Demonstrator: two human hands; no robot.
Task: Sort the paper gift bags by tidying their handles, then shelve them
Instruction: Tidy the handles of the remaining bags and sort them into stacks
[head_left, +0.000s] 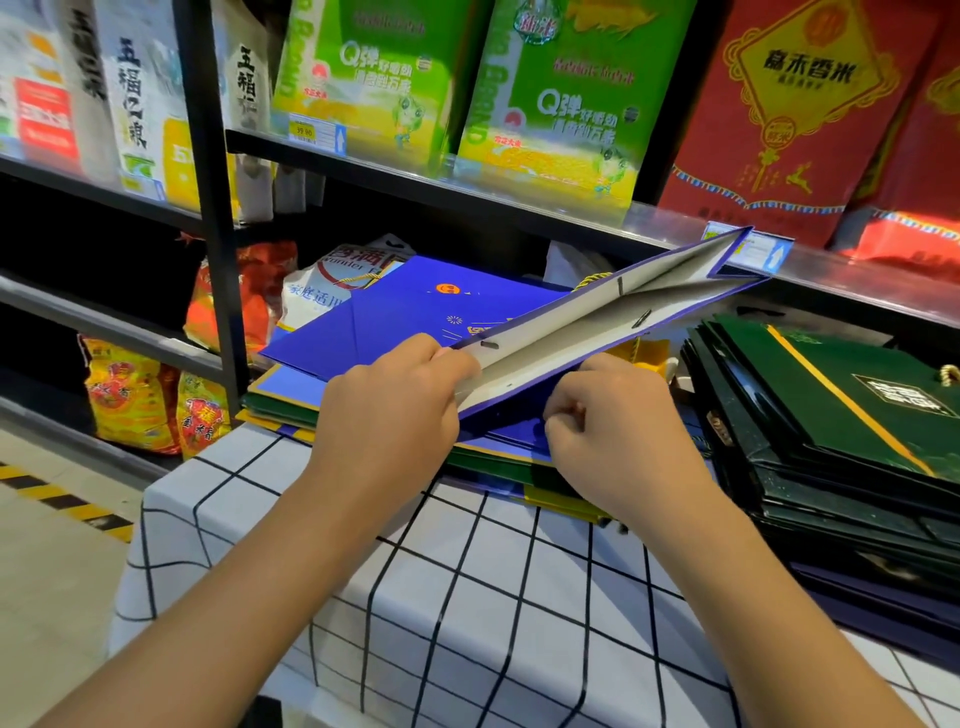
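- The bench (467, 597), draped in a white cloth with a black grid, carries two piles: mixed blue, green and yellow flattened bags (332, 338) in the middle, and a dark green stack (831, 415) to the right. Neither pile is on the shelves behind yet, so shelving looks some way off.
- The blue gift bag (597, 332) being worked on is held above the middle pile, its near end low by the hands, its far corner raised close to the shelf edge (675, 234).
- Its long axis runs from near-left up to far-right. The mouth is parted, showing the pale inner faces and the dark handle slots.
- The step in hand appears to be handle tidying on this bag.
- The left hand (395, 410) grasps the near end of the upper rim, fingers curled over it, holding the mouth apart.
- The right hand (613, 421) is clenched just under the lower rim. Whether it pinches a cord I cannot tell.
- A gold cord (589, 282) shows past the far side. The next move probably calls for tucking the handles inside, then pressing the bag flat.
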